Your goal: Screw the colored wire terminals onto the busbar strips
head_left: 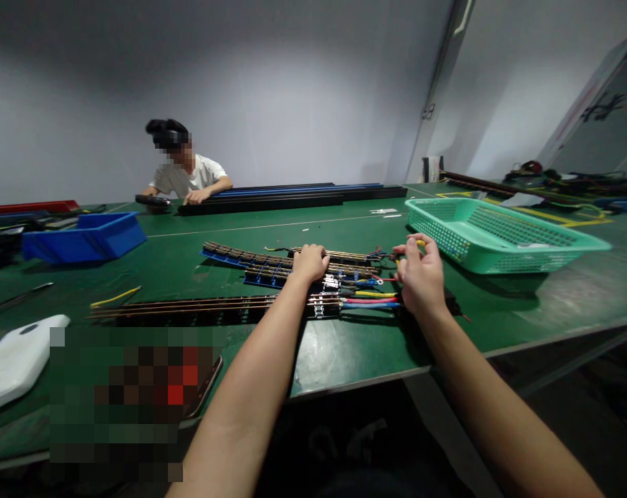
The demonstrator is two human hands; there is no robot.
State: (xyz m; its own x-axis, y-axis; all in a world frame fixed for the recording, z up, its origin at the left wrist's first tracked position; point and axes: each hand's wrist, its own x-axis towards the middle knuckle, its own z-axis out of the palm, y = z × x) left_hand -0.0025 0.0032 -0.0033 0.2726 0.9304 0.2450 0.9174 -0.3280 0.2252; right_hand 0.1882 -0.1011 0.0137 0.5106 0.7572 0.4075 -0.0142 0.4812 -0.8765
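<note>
My left hand (pixel 311 263) is closed over the far group of dark strips with copper-coloured rods (pixel 230 250), its fingers curled down onto them. At the right ends of these strips, coloured wires (pixel 379 254) come out. My right hand (pixel 421 277) is raised there, fingers pinched together around a thin wire; a bit of yellow (pixel 421 243) shows at the fingertips. Closer to me lies a longer rodded strip (pixel 189 306), with yellow, red and blue wires (pixel 370 302) running from its right end under my right hand. My palm hides part of that end.
A green perforated basket (pixel 500 259) stands right of my right hand. A blue bin (pixel 85 238), a yellow wire (pixel 115 296) and a white object (pixel 20 360) lie left. Across the green table (pixel 261 228), a person (pixel 191 176) works beside long dark bars (pixel 272 203).
</note>
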